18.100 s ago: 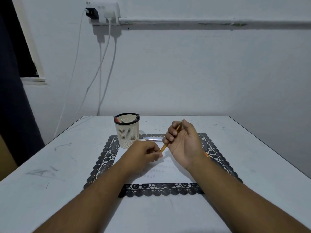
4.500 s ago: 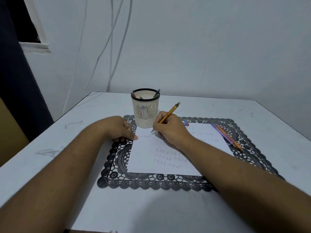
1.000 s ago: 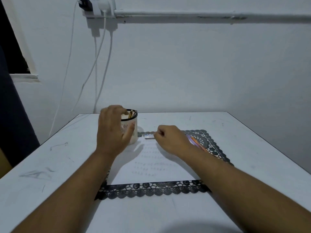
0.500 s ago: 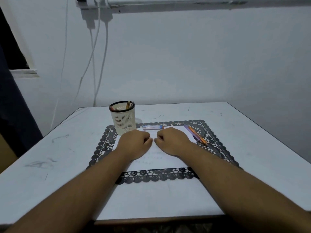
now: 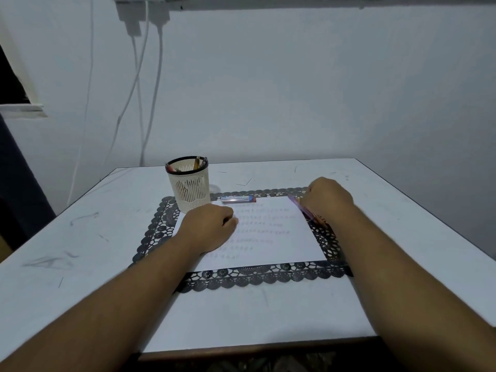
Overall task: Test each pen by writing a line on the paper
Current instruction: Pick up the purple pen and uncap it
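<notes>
A white paper (image 5: 281, 237) with several rows of small written marks lies on a black lace mat (image 5: 257, 276). My left hand (image 5: 208, 229) rests on the paper's left part with its fingers curled, holding nothing. My right hand (image 5: 328, 200) is at the paper's right edge, fingers curled down over a purple pen (image 5: 296, 204); an orange pen beside it is mostly hidden under the hand. A clear pen with a blue-and-red end (image 5: 237, 199) lies along the paper's top edge. A cream pen holder (image 5: 190, 189) with several pens stands at the mat's far left corner.
The white table (image 5: 80, 237) has pen scuffs on it and ends at a wooden front edge close to me. White cables hang down the wall behind the holder. A dark curtain is at the far left.
My left hand came back from the pen holder to the paper. My right hand moved from the middle of the paper to the pens at its right edge.
</notes>
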